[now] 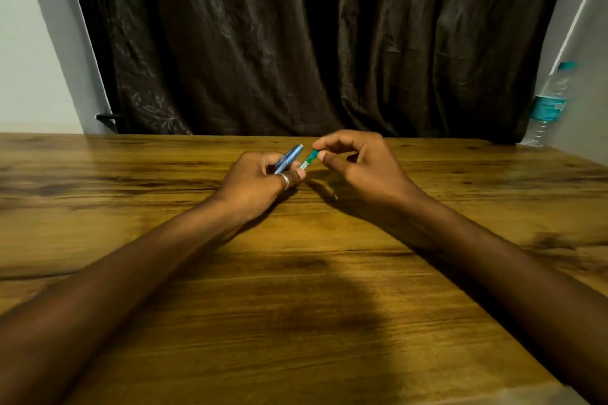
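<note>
My left hand (263, 179) rests on the wooden table (296, 306) and grips a blue pen barrel (289, 158), its end sticking up past the fingers. A ring sits on that hand's thumb. A short green and teal tube (310, 159) spans the gap between both hands; my left thumb touches its lower end and my right hand (358, 163) pinches its upper end between thumb and forefinger. A small dark metal piece (335, 197) lies on the table under my right hand.
A clear plastic water bottle (550, 105) with a teal label and cap stands at the table's far right corner. A dark brown curtain (312, 36) hangs behind the table's far edge. White walls flank it on both sides.
</note>
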A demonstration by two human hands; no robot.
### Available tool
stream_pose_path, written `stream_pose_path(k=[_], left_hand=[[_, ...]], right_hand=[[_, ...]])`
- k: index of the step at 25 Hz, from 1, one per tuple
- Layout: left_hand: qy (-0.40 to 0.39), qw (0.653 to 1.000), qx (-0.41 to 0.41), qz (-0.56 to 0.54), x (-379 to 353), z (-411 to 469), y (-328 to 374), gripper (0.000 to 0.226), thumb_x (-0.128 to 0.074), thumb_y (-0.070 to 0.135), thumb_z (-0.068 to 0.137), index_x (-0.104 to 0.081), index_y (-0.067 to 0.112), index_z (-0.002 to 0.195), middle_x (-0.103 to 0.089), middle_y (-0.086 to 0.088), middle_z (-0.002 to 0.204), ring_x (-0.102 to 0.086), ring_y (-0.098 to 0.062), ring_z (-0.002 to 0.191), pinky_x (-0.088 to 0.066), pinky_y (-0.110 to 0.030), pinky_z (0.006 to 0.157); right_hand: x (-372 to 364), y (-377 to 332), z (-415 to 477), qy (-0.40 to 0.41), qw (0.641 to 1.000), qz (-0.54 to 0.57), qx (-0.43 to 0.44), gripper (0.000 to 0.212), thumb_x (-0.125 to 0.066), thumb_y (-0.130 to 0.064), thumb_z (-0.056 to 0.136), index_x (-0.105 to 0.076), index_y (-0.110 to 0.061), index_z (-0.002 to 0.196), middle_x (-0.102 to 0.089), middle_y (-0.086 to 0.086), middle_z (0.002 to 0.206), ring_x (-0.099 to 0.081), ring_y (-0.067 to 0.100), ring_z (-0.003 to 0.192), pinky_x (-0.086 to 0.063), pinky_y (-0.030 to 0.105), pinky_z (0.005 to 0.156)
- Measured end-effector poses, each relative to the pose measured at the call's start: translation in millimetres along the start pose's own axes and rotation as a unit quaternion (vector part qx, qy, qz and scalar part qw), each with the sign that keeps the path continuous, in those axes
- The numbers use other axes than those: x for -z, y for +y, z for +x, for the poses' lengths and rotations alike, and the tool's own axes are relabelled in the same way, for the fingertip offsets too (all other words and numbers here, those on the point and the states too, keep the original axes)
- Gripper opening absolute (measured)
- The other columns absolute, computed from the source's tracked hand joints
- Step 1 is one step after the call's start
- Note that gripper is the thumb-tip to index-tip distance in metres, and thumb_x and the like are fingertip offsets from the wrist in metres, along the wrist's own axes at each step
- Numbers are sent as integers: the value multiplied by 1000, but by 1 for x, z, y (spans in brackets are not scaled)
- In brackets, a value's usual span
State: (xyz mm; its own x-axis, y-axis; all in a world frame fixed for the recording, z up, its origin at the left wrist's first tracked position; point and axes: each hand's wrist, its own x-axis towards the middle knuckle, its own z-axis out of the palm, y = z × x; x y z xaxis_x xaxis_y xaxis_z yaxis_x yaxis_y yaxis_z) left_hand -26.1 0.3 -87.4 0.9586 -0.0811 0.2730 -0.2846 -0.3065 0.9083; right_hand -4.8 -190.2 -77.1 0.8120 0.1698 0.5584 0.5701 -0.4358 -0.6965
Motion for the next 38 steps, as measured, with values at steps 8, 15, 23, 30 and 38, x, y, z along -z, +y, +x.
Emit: stream_pose_path(k=[8, 15, 23, 30, 38], left_hand=[[22, 998, -44, 31, 0, 0, 0, 12, -70, 29, 94, -78, 20, 98, -78, 0, 94, -68, -1, 80, -52, -14, 66], [24, 998, -21, 45, 1, 2, -2, 13, -69, 35, 94, -77, 26, 100, -78, 4, 95, -71, -13, 92, -56, -32, 78], [78, 996, 9, 33, 9, 1, -4, 20, -69, 34, 95, -76, 23, 110, -76, 2, 97, -70, -13, 92, -50, -27, 71], [113, 992, 31, 45, 11, 0, 0, 17, -66, 30, 97, -73, 21, 111, -75, -5, 99, -71, -22, 95, -59, -45, 87], [113, 989, 18, 94, 10, -2, 2, 21, -64, 32, 98, -73, 19, 113, -73, -1, 98, -66, -14, 89, -51, -30, 70]], right_hand=[[-1, -3, 0, 5, 995, 89, -54, 14, -71, -2, 91, -77, -13, 98, -75, -2, 85, -69, -2, 73, -54, 14, 66], [-2, -2, 0, -11, 989, 128, -71, 17, -70, 1, 90, -77, -14, 90, -75, -7, 73, -70, -3, 69, -51, 10, 59], [11, 16, 14, 56, 998, -15, -7, 23, -72, -10, 91, -71, -32, 87, -70, -11, 74, -64, -1, 70, -49, 19, 65], [-16, 10, 5, -99, 960, -229, 129, 23, -67, -22, 88, -59, -35, 105, -67, -17, 87, -58, 4, 89, -48, 30, 71], [-17, 16, 3, -149, 952, -247, 107, 29, -69, -23, 89, -58, -30, 115, -66, -16, 93, -56, 1, 92, -51, 27, 73]])
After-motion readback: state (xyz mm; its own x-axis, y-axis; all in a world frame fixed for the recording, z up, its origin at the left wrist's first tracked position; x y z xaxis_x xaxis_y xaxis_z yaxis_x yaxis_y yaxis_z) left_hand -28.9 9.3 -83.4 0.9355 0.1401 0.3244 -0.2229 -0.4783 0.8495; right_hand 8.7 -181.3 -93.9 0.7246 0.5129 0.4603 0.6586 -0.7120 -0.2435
